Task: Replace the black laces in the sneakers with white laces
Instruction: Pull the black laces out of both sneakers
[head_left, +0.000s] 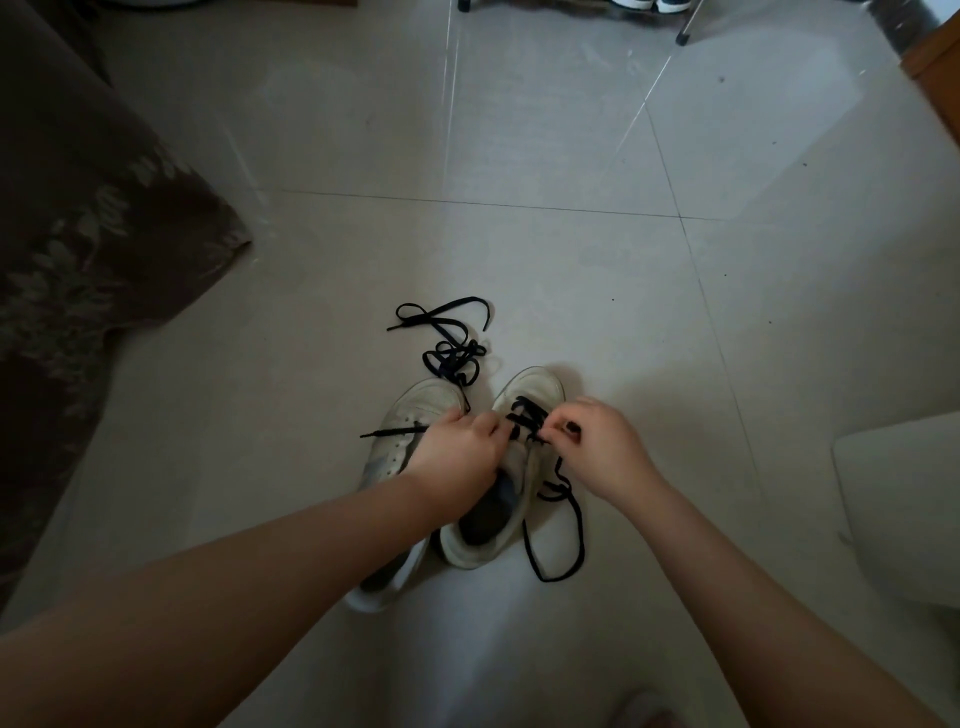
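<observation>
Two white sneakers stand side by side on the tiled floor. The left sneaker (410, 415) has bare eyelets. The right sneaker (524, 389) has a black lace (527, 415) across its front eyelets. My left hand (457, 452) rests over the right sneaker's tongue and pinches the lace, whose end sticks out to the left. My right hand (597, 447) pinches the lace at the shoe's right side; its loose tail (558, 545) loops on the floor. A removed black lace (447, 338) lies tangled beyond the toes. No white laces are visible.
A dark patterned fabric (93, 234) hangs at the left. A pale rounded object (904, 514) sits at the right edge. Metal legs (685, 36) and other shoes stand at the far top. A wooden edge (935, 67) is at the top right.
</observation>
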